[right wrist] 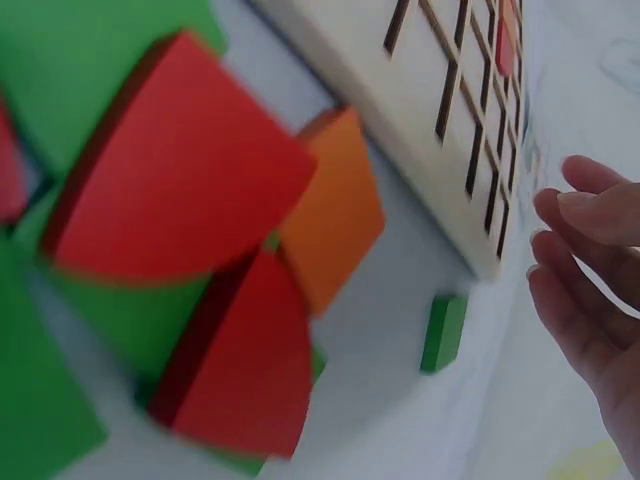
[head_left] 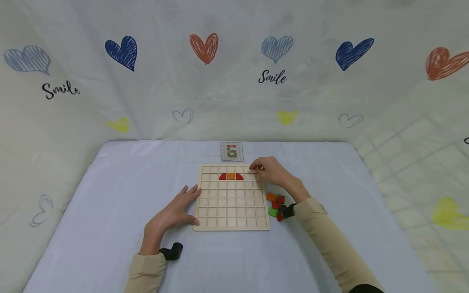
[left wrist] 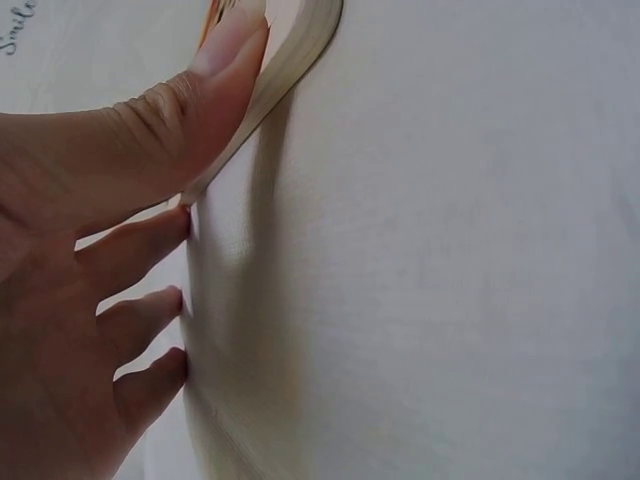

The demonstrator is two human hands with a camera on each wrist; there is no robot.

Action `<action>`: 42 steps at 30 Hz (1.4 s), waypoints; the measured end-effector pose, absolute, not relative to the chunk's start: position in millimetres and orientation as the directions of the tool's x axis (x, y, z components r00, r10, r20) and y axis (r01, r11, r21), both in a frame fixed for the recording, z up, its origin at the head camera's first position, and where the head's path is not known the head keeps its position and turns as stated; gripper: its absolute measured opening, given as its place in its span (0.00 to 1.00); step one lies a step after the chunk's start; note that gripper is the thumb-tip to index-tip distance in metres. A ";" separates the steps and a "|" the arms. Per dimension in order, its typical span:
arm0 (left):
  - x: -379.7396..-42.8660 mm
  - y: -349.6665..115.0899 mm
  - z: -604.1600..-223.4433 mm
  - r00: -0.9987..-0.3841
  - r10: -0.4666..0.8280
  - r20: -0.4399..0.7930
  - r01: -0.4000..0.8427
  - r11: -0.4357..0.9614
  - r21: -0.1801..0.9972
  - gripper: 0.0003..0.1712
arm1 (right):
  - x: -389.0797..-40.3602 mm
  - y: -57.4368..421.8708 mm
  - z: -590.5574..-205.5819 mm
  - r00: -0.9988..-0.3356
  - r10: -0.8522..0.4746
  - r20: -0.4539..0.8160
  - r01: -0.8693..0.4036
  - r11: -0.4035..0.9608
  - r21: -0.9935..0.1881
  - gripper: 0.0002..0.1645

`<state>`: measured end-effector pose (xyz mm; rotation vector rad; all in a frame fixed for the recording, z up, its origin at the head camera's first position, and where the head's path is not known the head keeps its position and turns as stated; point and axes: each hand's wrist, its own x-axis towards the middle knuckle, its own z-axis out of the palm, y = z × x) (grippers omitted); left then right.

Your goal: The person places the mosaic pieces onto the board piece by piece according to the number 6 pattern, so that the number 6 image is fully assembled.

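A wooden grid board (head_left: 231, 229) lies on the white table. My left hand (head_left: 177, 209) rests at its left edge, fingers spread and thumb near the lower corner; the left wrist view shows the thumb (left wrist: 190, 120) against the board's edge. In an upper row sit an orange square (head_left: 231, 176) and two red quarter-circles, one on the left (head_left: 222, 177) and one on the right (head_left: 239, 177). Over the board's upper right corner hovers my right hand (head_left: 269, 170), its fingers loosely bent. No piece shows between those fingers in the right wrist view.
Right of the board, under my right wrist, lies a loose pile of red (right wrist: 180, 170), orange (right wrist: 335, 210) and green pieces. One green piece (right wrist: 443, 332) lies apart. Behind the board is a card (head_left: 232, 151) with a coloured grid figure. A cloth with printed hearts hangs behind.
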<state>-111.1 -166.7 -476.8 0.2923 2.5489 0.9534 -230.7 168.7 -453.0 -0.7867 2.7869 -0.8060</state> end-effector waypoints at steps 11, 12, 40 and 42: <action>-111.7 -167.0 -478.0 -0.898 0.328 -0.294 0.052 0.742 0.668 0.60 | -232.9 199.7 -462.0 -0.889 -0.457 -0.015 -0.385 0.766 -0.515 0.12; -111.7 -166.9 -478.1 -0.898 0.328 -0.295 0.052 0.742 0.668 0.60 | -232.9 201.8 -463.0 -0.892 -0.452 -0.020 -0.379 0.771 -0.511 0.13; -110.7 -165.5 -478.9 -0.900 0.303 -0.313 0.022 0.749 0.662 0.60 | -236.8 214.5 -473.7 -0.895 -0.442 -0.064 -0.349 0.781 -0.518 0.16; -110.9 -165.9 -478.6 -0.900 0.306 -0.311 0.024 0.747 0.665 0.60 | -236.6 214.3 -474.0 -0.888 -0.457 -0.054 -0.369 0.777 -0.509 0.17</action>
